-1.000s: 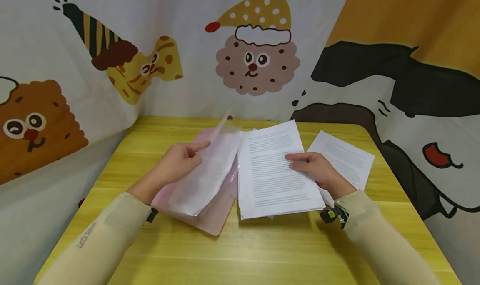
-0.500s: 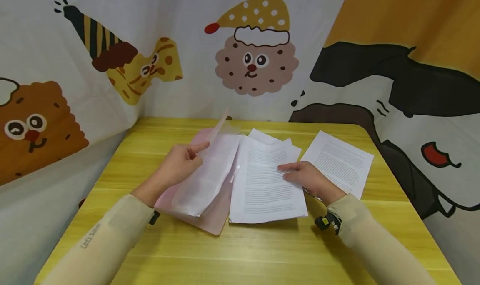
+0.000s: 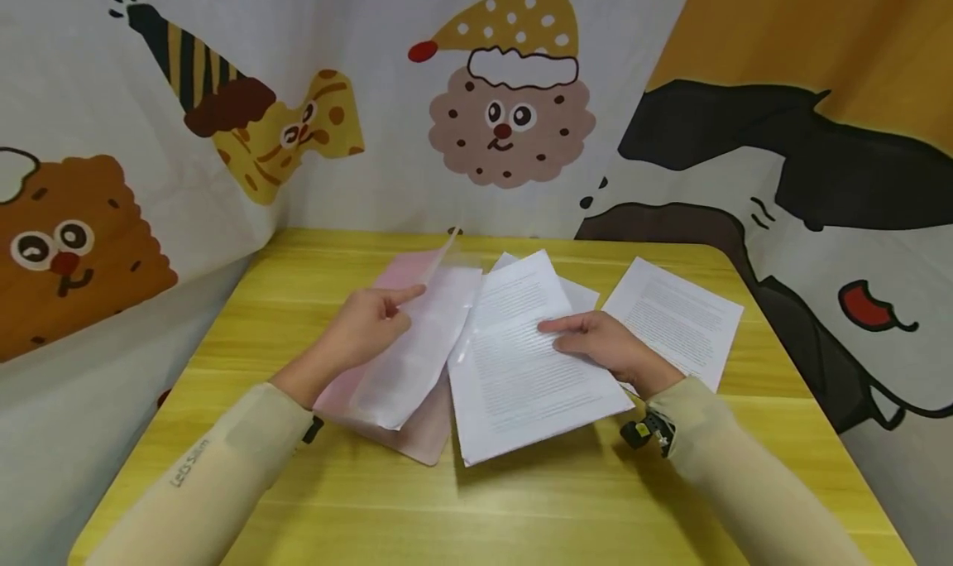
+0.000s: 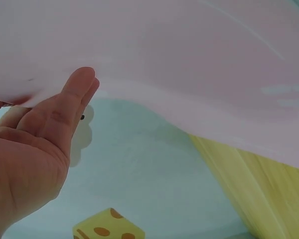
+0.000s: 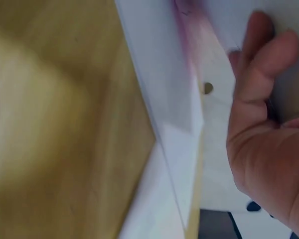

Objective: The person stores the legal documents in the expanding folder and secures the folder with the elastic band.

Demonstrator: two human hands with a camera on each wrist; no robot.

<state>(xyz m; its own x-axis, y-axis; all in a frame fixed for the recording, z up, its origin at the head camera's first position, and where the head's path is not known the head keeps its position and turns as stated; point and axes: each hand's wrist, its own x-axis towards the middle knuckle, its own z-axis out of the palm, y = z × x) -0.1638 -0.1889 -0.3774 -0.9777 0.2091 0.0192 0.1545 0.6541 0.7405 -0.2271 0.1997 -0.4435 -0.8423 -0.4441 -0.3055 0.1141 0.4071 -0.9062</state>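
In the head view my left hand [image 3: 365, 326] pinches the raised cover and clear sleeves of a pink folder [image 3: 424, 446]. The left wrist view has the left hand [image 4: 45, 134] at the edge of a pale pink sheet [image 4: 189, 64]. A stack of printed sheets [image 3: 521, 376] is gripped by my right hand [image 3: 606, 347], index and middle fingers across the top; its left edge overlaps a clear sleeve [image 3: 417, 351] of the folder. Seen from the right wrist, the right hand [image 5: 264, 109] has fingers curled against the papers' underside.
Another printed sheet [image 3: 677, 322] lies on the yellow wooden table [image 3: 521, 516] at the right. White paper [image 3: 581, 293] shows behind the held stack. A cartoon-printed curtain [image 3: 387, 185] hangs behind and beside the table.
My right hand has moved left with the stack, which has tilted and now overlaps the folder's sleeve. Paper behind the stack is more exposed than at first. The left hand has barely shifted.
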